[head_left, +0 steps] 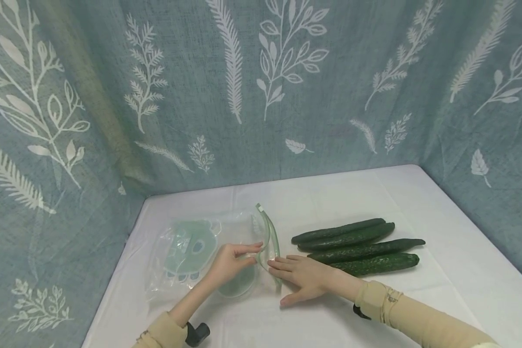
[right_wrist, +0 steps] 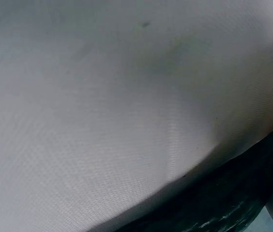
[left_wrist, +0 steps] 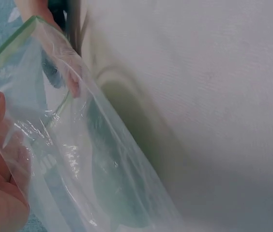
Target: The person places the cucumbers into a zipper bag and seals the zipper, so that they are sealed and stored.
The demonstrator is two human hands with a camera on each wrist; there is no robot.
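Observation:
A clear zip bag (head_left: pixel 161 285) with a pale green cartoon print and a green zip edge lies on the table, its mouth facing right and spread apart. My left hand (head_left: pixel 231 261) pinches the upper layer of the bag near the mouth between thumb and fingers; in the left wrist view the clear film (left_wrist: pixel 73 154) is lifted from that hand. With fingers extended and palm down, my right hand (head_left: pixel 302 278) rests at the lower edge of the mouth, fingertips on the green zip strip (head_left: pixel 277 241).
Several dark green cucumbers (head_left: pixel 365 249) lie side by side right of the bag, just beyond my right wrist; one fills the corner of the right wrist view. A white cloth covers the table (head_left: pixel 330 198). Blue-green leaf-patterned curtains (head_left: pixel 252 145) enclose the back and sides.

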